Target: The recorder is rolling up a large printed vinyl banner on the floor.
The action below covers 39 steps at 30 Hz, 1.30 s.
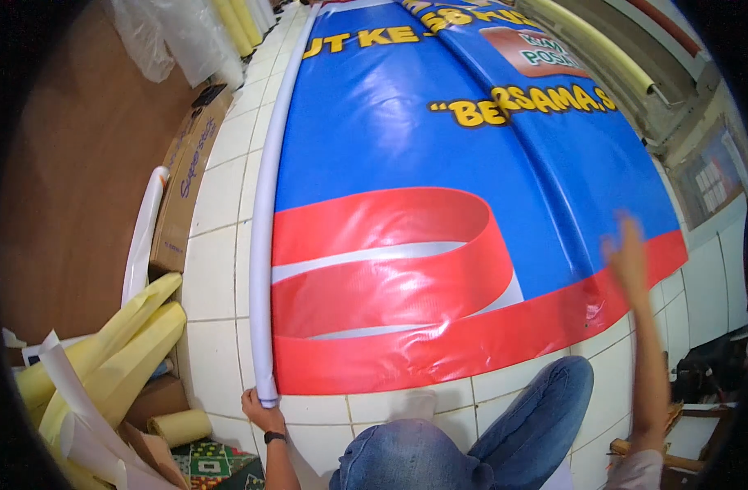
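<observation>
Left hand (262,411) is gripping the white rolled edge (264,245) of the vinyl banner (374,139); right hand (627,251) (rather blurred) is hovering loosely open and empty above the banner, which is covering white floor tiles (215,282).

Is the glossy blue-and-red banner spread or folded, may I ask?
Mostly spread: the banner lies printed side up across white floor tiles.

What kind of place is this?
It looks like a workshop for big printed signs, though I can't be sure. A huge blue-and-red printed banner is spread across the tiled floor, and a long yellow roll lies along the far right.
</observation>
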Available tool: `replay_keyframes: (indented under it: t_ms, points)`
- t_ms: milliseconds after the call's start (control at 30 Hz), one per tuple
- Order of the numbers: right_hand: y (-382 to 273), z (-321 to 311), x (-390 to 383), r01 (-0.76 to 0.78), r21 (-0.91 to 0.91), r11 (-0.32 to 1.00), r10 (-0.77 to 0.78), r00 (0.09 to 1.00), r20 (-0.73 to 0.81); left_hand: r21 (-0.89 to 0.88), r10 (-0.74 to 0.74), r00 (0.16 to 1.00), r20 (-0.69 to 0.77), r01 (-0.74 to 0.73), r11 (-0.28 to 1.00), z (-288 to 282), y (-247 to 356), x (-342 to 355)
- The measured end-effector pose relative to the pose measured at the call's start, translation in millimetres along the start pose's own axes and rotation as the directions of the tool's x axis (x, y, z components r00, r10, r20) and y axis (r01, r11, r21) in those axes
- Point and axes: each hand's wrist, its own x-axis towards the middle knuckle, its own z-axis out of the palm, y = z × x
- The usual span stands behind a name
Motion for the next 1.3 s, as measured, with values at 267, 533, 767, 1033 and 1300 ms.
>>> replay_keyframes:
  t_ms: [267, 533, 767, 1033, 1300]
  points:
    - [-398, 149, -127, -0.271, 0.681, 0.68, -0.401, 0.641, 0.654, -0.08, 0.159, 0.986, 0.046, -0.155, 0.985, 23, 10, 1]
    - [-560, 169, -167, -0.408, 0.723, 0.558, -0.422, 0.61, 0.67, -0.1, 0.251, 0.968, -0.015, -0.251, 0.963, 10, 31, -14]
    - [-558, 197, -175, -0.387, 0.728, 0.565, -0.539, 0.495, 0.682, -0.246, -0.151, 0.988, 0.043, 0.157, 0.957, 8, 65, -5]
    - [-560, 185, -173, -0.444, 0.685, 0.578, -0.524, 0.441, 0.729, -0.05, 0.2, 0.977, 0.071, -0.197, 0.979, 6, 5, 20]
    - [-565, 177, -176, -0.495, 0.682, 0.538, -0.341, 0.612, 0.713, 0.051, 0.391, 0.916, 0.091, -0.396, 0.917, -6, 30, -3]
